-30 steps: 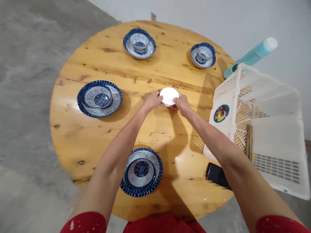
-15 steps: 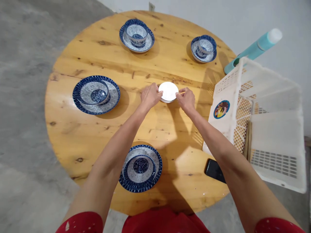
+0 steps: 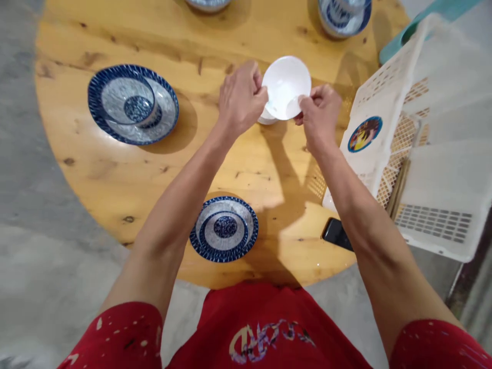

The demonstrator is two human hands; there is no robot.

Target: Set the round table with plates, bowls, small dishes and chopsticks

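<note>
A small round white dish (image 3: 286,84) is tilted above the table with its smooth white inside facing me. My right hand (image 3: 321,115) pinches its lower right edge, thumb on top. My left hand (image 3: 242,97) is closed at its left edge, the thumb against the rim. Just below the dish, partly hidden by it, the rest of a white dish stack (image 3: 267,119) stands on the wooden table (image 3: 246,174).
Blue-and-white bowls on plates stand at the left (image 3: 165,110), near my body (image 3: 225,253) and along the far side. A white plastic basket (image 3: 365,169) with a turquoise bottle (image 3: 418,25) behind it is on the right. A black phone (image 3: 336,233) lies by my right forearm.
The top white dish has come up off the stack and tilted, with both hands at its edges. The view has shifted lower and closer.
</note>
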